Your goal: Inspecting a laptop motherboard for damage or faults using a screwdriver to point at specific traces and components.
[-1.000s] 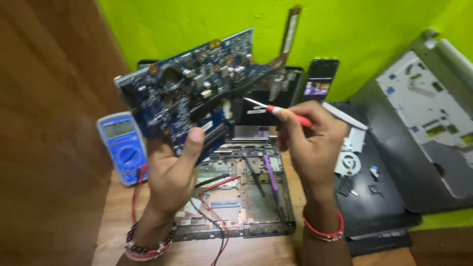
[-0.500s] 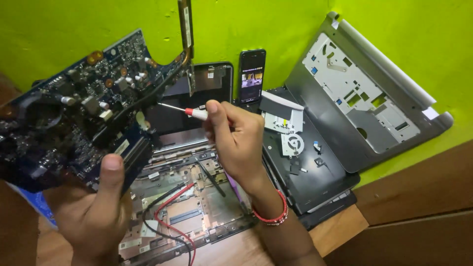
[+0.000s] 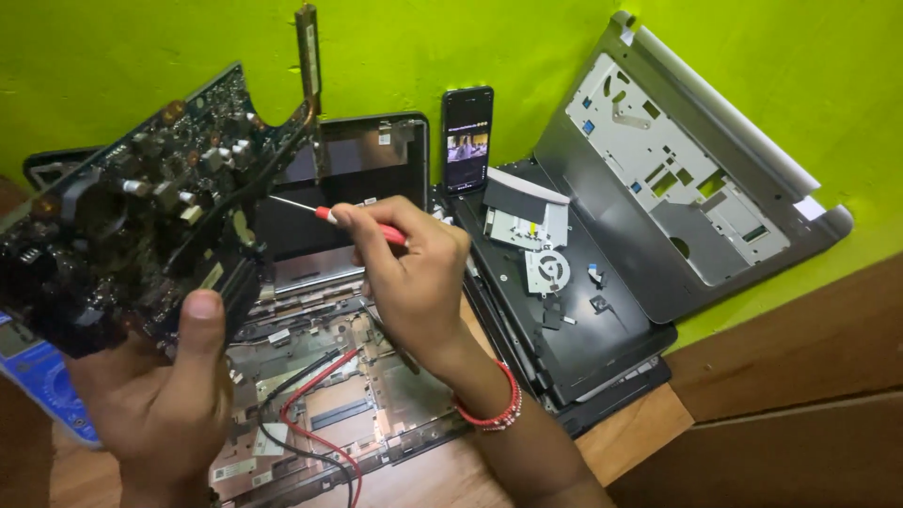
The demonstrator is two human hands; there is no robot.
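My left hand (image 3: 155,395) grips a dark blue laptop motherboard (image 3: 141,216) by its lower edge, holding it tilted up at the left with my thumb across its face. My right hand (image 3: 414,282) holds a small red-handled screwdriver (image 3: 353,224), its thin metal tip pointing left toward the board's right edge. Below both hands lies the opened laptop base (image 3: 339,395) with red and black wires (image 3: 310,414) across it.
A grey palmrest cover (image 3: 677,160) leans on the green wall at right. A phone (image 3: 467,136) stands lit against the wall. A black panel (image 3: 583,329) carries a fan and a small metal bracket. A blue multimeter (image 3: 38,376) peeks out at left.
The view has swung left and nearer. The motherboard has shifted to the left of the view and tilted lower; the screwdriver tip stays near its right edge.
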